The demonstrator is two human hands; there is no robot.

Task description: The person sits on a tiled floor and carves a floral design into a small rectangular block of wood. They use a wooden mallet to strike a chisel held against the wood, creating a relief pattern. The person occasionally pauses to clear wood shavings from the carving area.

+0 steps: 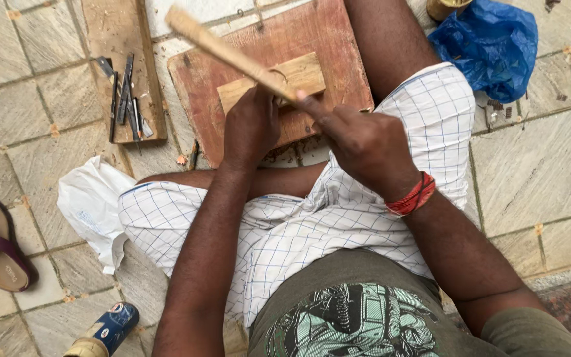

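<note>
Right hand (365, 142) is gripping wooden stick (232, 54) as mallet; left hand (251, 125) is closed around something hidden, on small block (302, 74). Keeping strikes short, block flat.

Olive printed shirt (358, 311), white checked wrap (299, 218), red wrist threads (412, 196).

Both hands crowd the small block (272, 82) on the red board (325, 39), with the stick (226, 49) slanting over the board's left half. Left of the board, a plank (110, 33) carries chisels (125, 99). The right leg (384, 39) blocks the board's right edge; a blue bag (497, 43) lies beyond. Bare tiles (14, 73) lie far left.
</note>
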